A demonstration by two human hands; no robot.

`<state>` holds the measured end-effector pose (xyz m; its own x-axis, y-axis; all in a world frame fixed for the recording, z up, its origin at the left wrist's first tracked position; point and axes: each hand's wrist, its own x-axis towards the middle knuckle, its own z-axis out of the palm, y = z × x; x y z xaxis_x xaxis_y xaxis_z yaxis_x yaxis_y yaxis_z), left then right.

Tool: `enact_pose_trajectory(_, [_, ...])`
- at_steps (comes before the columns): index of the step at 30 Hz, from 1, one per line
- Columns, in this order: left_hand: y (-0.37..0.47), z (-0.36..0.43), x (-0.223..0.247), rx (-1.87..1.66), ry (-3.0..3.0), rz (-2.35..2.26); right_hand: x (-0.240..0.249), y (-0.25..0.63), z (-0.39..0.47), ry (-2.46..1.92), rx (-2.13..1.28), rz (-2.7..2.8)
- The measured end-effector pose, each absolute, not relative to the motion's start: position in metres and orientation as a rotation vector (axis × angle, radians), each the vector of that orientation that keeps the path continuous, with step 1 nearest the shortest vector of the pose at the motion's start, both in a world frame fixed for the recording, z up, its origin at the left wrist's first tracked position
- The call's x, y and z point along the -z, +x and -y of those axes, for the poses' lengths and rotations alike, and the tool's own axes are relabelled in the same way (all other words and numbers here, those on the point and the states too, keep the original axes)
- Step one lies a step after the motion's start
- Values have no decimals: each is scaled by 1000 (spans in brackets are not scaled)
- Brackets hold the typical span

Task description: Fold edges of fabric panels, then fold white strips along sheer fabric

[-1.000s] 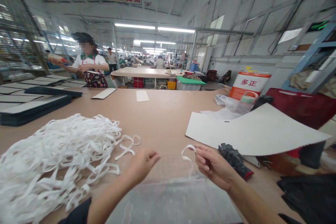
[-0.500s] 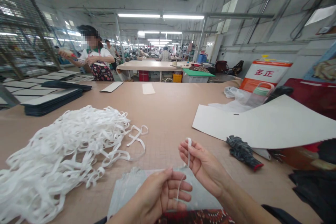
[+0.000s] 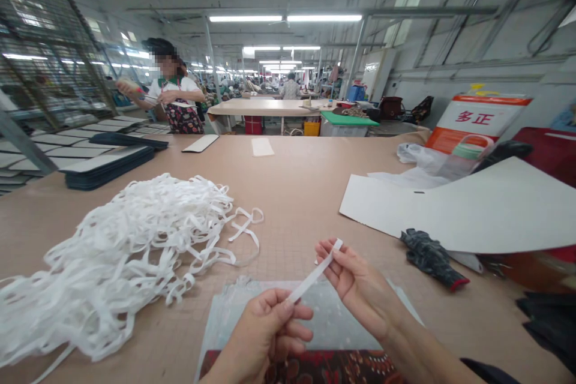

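A narrow white strip of tape (image 3: 311,279) is stretched slantwise between my two hands. My left hand (image 3: 274,324) pinches its lower end between thumb and forefinger, with the other fingers loosely curled. My right hand (image 3: 355,282) pinches the upper end, a short tip showing past the thumb. Beneath my hands lies a pale grey-blue sheet (image 3: 238,306), its front edge near a dark red patterned cloth (image 3: 333,366). To the left, a big tangled heap of white tape (image 3: 135,252) spreads over the brown table (image 3: 297,186), one loop trailing toward the middle.
A dark glove (image 3: 432,258) with a red cuff lies right of my hands, beside a large white board (image 3: 450,210). Behind stands an orange and white can (image 3: 477,123). A stack of dark-edged panels (image 3: 108,168) sits back left; a co-worker (image 3: 175,96) stands beyond.
My left hand has closed from loosely open to pinching the tape's lower end. The strip, earlier hanging from my right hand, is now pulled straight. The view has shifted slightly.
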<state>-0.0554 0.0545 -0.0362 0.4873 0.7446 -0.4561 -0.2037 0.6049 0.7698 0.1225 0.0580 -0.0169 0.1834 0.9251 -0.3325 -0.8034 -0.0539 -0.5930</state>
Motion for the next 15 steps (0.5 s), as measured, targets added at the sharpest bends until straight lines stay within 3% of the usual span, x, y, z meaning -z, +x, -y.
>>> enact_pose_trajectory(15, [-106, -84, 56, -765, 752, -1038, 46, 143, -48, -864, -1431, 97])
